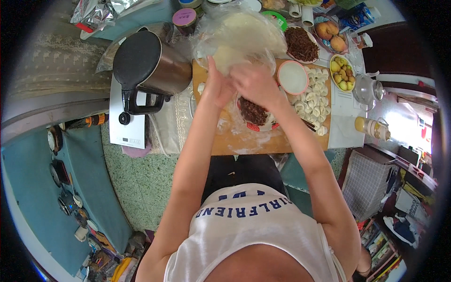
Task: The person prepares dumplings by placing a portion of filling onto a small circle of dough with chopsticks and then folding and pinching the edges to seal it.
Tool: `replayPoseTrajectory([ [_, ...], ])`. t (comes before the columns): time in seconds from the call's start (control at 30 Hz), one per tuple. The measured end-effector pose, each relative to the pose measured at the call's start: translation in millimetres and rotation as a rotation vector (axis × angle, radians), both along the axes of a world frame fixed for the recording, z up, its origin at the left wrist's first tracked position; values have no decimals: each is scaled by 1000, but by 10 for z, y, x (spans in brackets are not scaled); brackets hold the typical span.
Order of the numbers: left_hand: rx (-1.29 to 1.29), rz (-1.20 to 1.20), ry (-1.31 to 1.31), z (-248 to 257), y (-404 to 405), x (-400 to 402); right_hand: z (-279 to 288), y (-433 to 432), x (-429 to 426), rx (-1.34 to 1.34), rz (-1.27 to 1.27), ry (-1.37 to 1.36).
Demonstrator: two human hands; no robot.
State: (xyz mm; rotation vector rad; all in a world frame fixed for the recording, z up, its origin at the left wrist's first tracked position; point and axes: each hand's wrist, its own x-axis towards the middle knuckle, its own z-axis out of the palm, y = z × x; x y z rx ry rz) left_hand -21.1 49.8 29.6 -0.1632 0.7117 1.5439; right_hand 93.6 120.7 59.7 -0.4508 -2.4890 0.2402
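Both of my hands are at a clear plastic bag (239, 31) with pale, dough-like contents. My left hand (218, 83) is at the bag's lower edge with its thumb up. Blurred, my right hand (252, 83) touches the bag's near edge, its fingertips hidden. Below them a patterned bowl with dark minced filling (254, 112) sits on the floury wooden board (239, 144). A pink-rimmed bowl of white stuff (293, 77) stands right of my right hand. Many folded dumplings (312, 100) lie along the board's right side, with chopsticks (308, 125) beside them.
A large dark pitcher (151, 67) stands at the left by a white scale (127, 130). Behind the board are a plate of dark shreds (301, 44) and a bowl of peaches (330, 33). Farther right are a bowl of small fruit (342, 74), a glass teapot (366, 88) and a bottle (371, 127).
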Motion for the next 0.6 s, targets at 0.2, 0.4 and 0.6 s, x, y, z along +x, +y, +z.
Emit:
replayPoseTrajectory([
  [0.2,-68,38,203,24,-273,66,4,-619,420,-424,-19,202],
  [0.4,-61,127,204,-16,-456,82,-419,-887,1589,-1837,-685,292],
  [0.6,-135,192,231,-226,-597,91,-646,-672,1793,-1774,-688,771],
])
